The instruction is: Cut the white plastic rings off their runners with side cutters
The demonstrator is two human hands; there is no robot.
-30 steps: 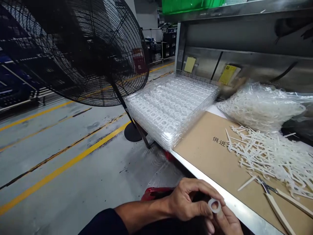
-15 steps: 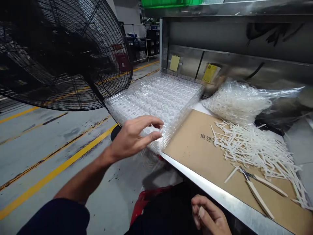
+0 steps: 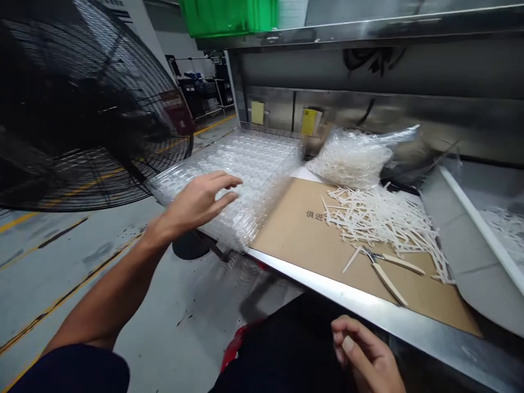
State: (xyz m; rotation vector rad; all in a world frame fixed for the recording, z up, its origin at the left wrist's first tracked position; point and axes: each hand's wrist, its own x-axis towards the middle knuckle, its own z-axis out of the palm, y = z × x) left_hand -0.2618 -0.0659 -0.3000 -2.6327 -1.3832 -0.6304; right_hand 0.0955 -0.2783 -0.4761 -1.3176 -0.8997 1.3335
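The stack of clear, thin-walled plastic trays [image 3: 241, 228] lies at ten o'clock from the middle of the flat brown cardboard sheet [image 3: 298, 245]. It looks well along: pale, rounded shapes run in rows across its top, though glare and blur hide whether every pocket is filled. Apparently left to handle are a tangled heap of matte white plastic pieces [image 3: 385, 221], mostly slim sticks, at two o'clock, and a crinkled, glossy clear plastic bag [image 3: 352, 161] bulging with pale pieces at twelve. Cream-handled metal cutters [image 3: 374, 258] lie spread at about four o'clock. The left hand [image 3: 200, 199], at nine to ten o'clock, is over the trays' near side, thumb and fingers parted, nothing visible between; contact is unclear. The right hand [image 3: 366, 352] is loosely curled at six, below the table edge; whether it holds something cannot be told.
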